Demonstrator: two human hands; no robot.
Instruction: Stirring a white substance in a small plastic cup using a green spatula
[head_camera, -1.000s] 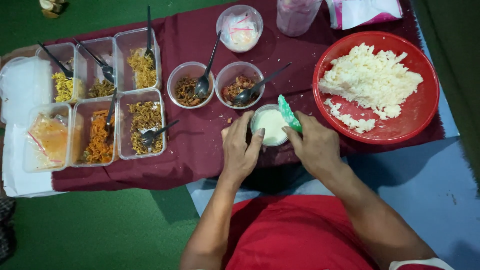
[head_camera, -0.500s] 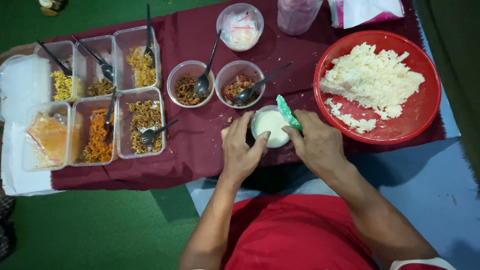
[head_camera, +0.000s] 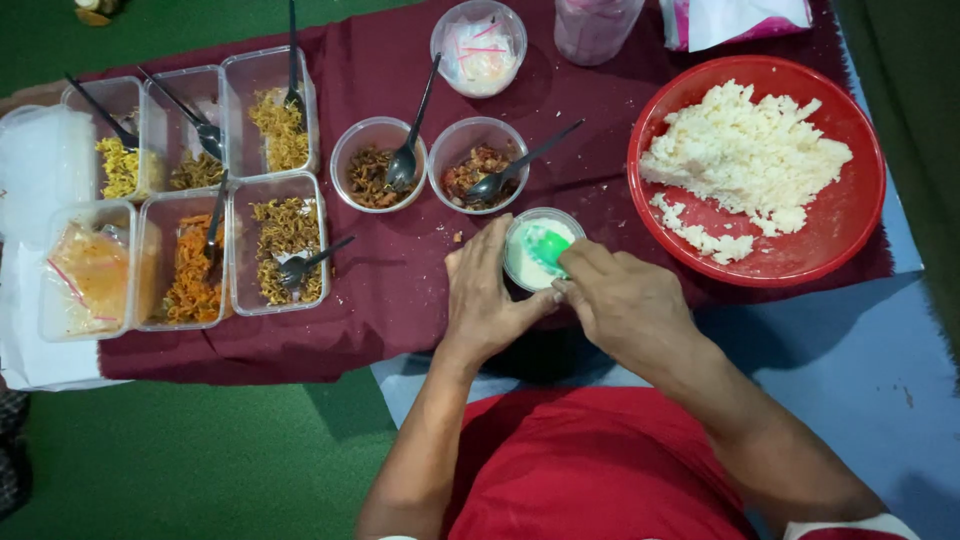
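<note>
A small clear round cup (head_camera: 525, 262) packed with white rice stands on the maroon cloth (head_camera: 390, 290) in front of me. My left hand (head_camera: 485, 300) wraps around its left side and holds it. My right hand (head_camera: 620, 300) grips a green rice scoop (head_camera: 549, 246), whose blade presses down on the rice inside the cup. To the right sits a big red bowl (head_camera: 850, 215) with a heap of white rice (head_camera: 745, 150).
Two round tubs (head_camera: 376, 165) (head_camera: 478, 163) with dark fillings and black spoons stand just behind the cup. Several rectangular tubs (head_camera: 285, 240) of shredded yellow and orange toppings line the left. A tub of wrapped straws (head_camera: 478, 48), a clear jar (head_camera: 595, 25) and a pink bag (head_camera: 735, 18) stand at the back.
The green scoop went from upright at the cup's right rim to lying flat on the rice in the cup. My right hand shifted left over the cup; my left hand stayed.
</note>
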